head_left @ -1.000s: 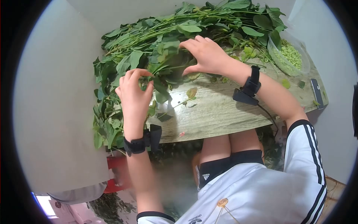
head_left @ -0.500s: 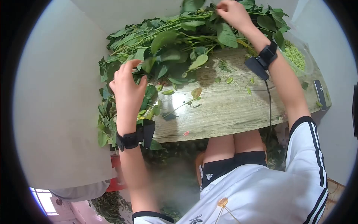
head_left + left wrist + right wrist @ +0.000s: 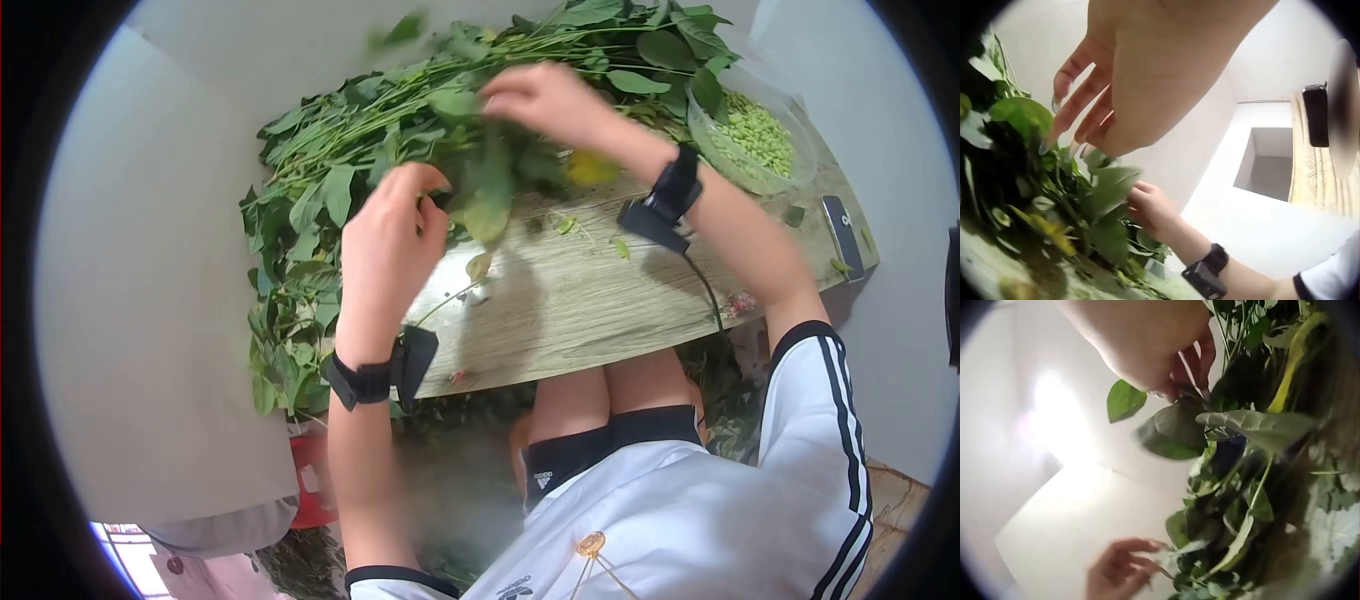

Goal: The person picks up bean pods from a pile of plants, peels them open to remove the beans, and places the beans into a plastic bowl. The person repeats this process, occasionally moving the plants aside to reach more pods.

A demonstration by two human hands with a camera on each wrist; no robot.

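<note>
My right hand [image 3: 552, 100] grips a leafy bean stalk at the pile; in the right wrist view its curled fingers [image 3: 1192, 365] close on the stem, broad green leaves [image 3: 1175, 428] hanging below. Farther left, my left hand [image 3: 392, 225] is at the near edge of the leaves, with thumb and forefinger bent and a gap between them. Its loosely bent fingers [image 3: 1082, 103] reach down to the foliage in the left wrist view. Blurred leaves [image 3: 488, 195] hang between both hands. The pile of leafy stalks [image 3: 330, 130] lies along the back and left of the table.
A clear plastic bowl of shelled green beans [image 3: 755, 135] stands at the back right of the wooden table [image 3: 560, 310]. A phone [image 3: 845, 238] lies by the right edge. Loose leaf bits and a pod [image 3: 622, 248] are scattered about. Walls border the table; a red container [image 3: 312, 480] is below left.
My right hand reached to the back of the pile, then came back leftward and nearer with a leafy stalk. My left hand moved slightly right, its thumb and forefinger closer together.
</note>
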